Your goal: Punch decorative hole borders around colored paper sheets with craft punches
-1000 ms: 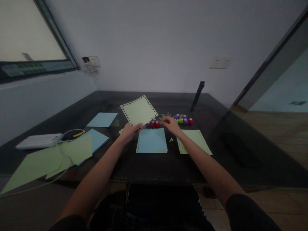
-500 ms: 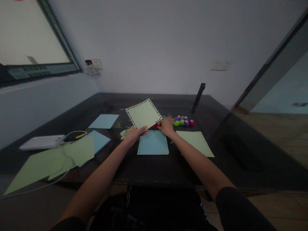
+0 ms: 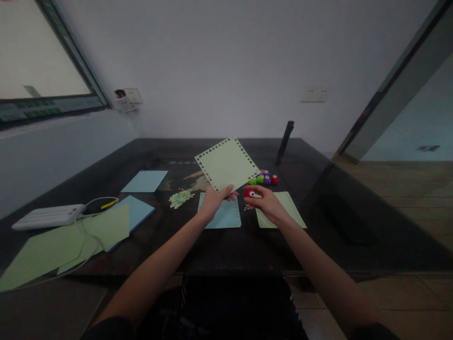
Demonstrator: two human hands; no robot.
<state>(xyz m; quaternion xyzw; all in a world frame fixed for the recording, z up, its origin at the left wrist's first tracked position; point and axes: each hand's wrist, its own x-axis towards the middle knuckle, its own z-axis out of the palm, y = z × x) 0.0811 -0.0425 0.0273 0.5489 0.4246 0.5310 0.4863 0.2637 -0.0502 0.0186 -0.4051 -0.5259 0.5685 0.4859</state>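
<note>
My left hand (image 3: pixel 214 203) grips the lower corner of a pale green paper sheet (image 3: pixel 227 165), tilted up above the table. Small shapes are punched in a row along several of its edges. Between the thumb and fingers of my right hand (image 3: pixel 268 204) is a small red craft punch (image 3: pixel 248 193) with a white eye-like spot, held just right of the sheet's lower part and apart from it. Beneath my hands lie a blue sheet (image 3: pixel 222 219) with punched edges and another pale green sheet (image 3: pixel 281 215). The sheet I hold partly covers the group of punches behind it.
Green, purple and red punches (image 3: pixel 267 179) stand behind my right hand. Paper bits (image 3: pixel 181 198) are heaped at left. Further left lie a blue sheet (image 3: pixel 145 181), plain green sheets (image 3: pixel 81 241), a white power bank (image 3: pixel 49 216) and its cable. A black upright object (image 3: pixel 284 142) stands at back right.
My right hand has drawn back from the table toward me, lifting the red craft punch. My left hand has shifted the green sheet right, near it. The camera view has turned slightly right.
</note>
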